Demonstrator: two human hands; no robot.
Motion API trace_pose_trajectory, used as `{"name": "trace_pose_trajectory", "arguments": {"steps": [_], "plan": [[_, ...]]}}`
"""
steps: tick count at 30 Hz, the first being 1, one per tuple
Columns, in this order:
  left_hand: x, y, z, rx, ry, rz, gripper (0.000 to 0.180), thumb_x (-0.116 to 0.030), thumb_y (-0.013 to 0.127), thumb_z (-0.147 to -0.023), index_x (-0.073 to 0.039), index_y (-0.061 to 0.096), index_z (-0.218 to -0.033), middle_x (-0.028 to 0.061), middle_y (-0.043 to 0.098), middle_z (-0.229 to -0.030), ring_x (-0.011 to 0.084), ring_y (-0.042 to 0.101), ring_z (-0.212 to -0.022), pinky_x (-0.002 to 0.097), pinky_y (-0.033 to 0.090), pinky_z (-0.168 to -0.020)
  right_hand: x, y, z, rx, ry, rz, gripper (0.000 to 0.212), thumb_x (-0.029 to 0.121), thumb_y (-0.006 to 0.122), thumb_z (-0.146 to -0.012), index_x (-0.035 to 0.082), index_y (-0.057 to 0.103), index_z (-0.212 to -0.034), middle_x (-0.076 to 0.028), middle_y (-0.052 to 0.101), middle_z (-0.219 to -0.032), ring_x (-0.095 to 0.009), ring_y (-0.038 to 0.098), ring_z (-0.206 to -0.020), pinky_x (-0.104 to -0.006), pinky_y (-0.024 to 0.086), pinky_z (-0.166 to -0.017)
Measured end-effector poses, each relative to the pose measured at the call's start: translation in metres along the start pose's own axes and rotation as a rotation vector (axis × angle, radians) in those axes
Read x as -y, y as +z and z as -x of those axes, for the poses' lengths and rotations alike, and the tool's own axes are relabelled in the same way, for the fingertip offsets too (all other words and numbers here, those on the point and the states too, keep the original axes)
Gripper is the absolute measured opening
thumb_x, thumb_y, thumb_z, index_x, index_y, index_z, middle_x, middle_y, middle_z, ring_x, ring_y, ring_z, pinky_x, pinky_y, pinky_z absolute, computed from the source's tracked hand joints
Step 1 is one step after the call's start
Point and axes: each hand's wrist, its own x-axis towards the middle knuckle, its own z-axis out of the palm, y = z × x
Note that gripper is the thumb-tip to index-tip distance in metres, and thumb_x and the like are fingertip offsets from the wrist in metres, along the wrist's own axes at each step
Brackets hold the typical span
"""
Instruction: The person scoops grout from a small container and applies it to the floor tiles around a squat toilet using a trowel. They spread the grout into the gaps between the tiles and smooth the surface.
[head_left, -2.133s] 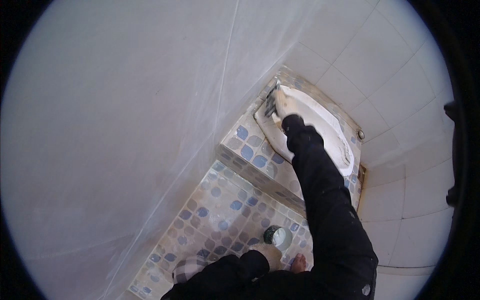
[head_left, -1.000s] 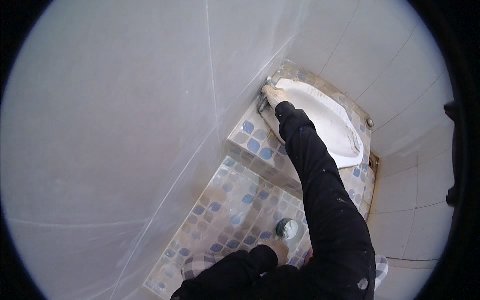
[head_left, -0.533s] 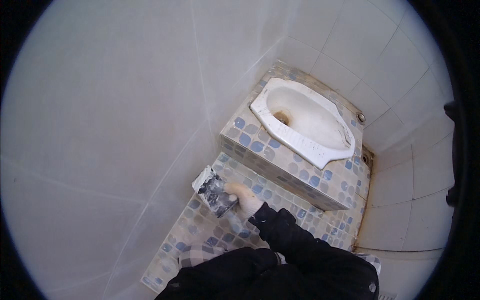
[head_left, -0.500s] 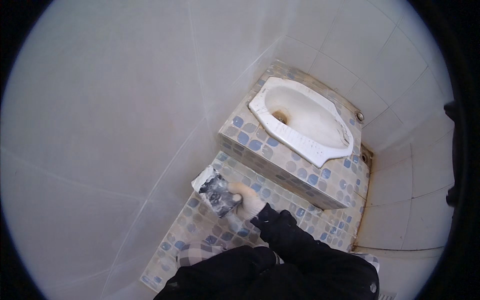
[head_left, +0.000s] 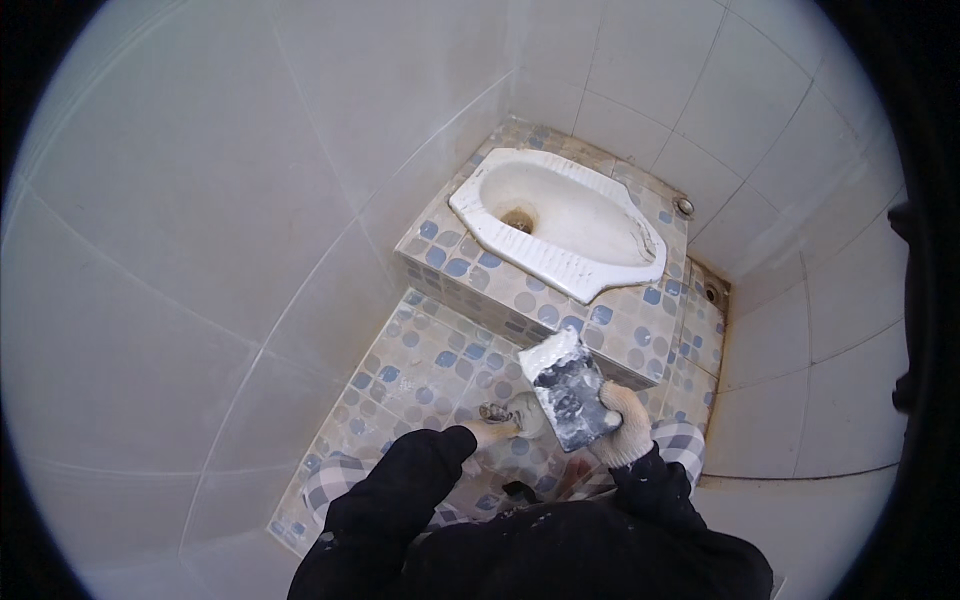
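Note:
My right hand (head_left: 625, 424), in a pale knitted glove, grips a flat, dark rectangular putty spreader (head_left: 572, 402). White paste covers its far edge and smears its face. The spreader is held above the tiled floor, just in front of the raised step. Left of it, my left hand (head_left: 488, 433) reaches low between my knees, fingers closed at a pale, translucent object (head_left: 527, 414) with a dark, crumpled-looking part beside it. I cannot make out what that object is.
A white squat toilet (head_left: 575, 225) is set into a raised step (head_left: 480, 290) faced with blue and beige patterned tiles. Large grey wall tiles (head_left: 200, 250) close in the left side. A round pipe opening (head_left: 684, 207) and a floor drain (head_left: 712, 292) lie at the right.
My right hand has carried the spreader to the right, away from the left wall. My left arm has come into view, its hand down by the pale object. The view has shifted slightly.

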Motion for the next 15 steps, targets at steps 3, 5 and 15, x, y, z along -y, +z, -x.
{"name": "trace_pose_trajectory", "arguments": {"steps": [3, 5, 15], "plan": [[-0.008, 0.006, -0.006, -0.007, -0.185, -0.096, 0.101, -0.078, 0.067, -0.068, 0.001, 0.061, -0.131, 0.0239, 0.061, -0.131, 0.0333, 0.058, -0.123, 0.0352, 0.043, -0.104, 0.015, -0.017, 0.009, -0.016, -0.113, -0.038, 0.045, 0.022, 0.062, -0.091, -0.005, 0.054, -0.126, -0.014, 0.065, -0.118, -0.026, 0.065, -0.106, -0.0415, 0.053, -0.095], [-0.014, 0.01, -0.006, -0.089, -0.156, -0.1, 0.104, -0.077, 0.071, -0.066, 0.004, 0.06, -0.13, 0.0253, 0.061, -0.129, 0.0336, 0.058, -0.122, 0.0348, 0.043, -0.106, 0.024, -0.027, 0.014, -0.017, -0.218, -0.055, 0.055, 0.024, 0.062, -0.091, -0.006, 0.05, -0.135, -0.011, 0.063, -0.125, -0.022, 0.063, -0.111, -0.037, 0.049, -0.099], [0.013, -0.009, -0.021, -0.921, -0.036, 0.541, 0.061, -0.056, 0.072, -0.08, 0.001, 0.071, -0.103, 0.0173, 0.073, -0.097, 0.0267, 0.071, -0.08, 0.0364, 0.054, -0.072, 0.038, -0.059, 0.035, -0.15, -0.217, -0.095, 0.052, 0.02, 0.058, -0.093, -0.002, 0.049, -0.14, -0.008, 0.064, -0.12, -0.018, 0.062, -0.105, -0.033, 0.048, -0.094]]}}
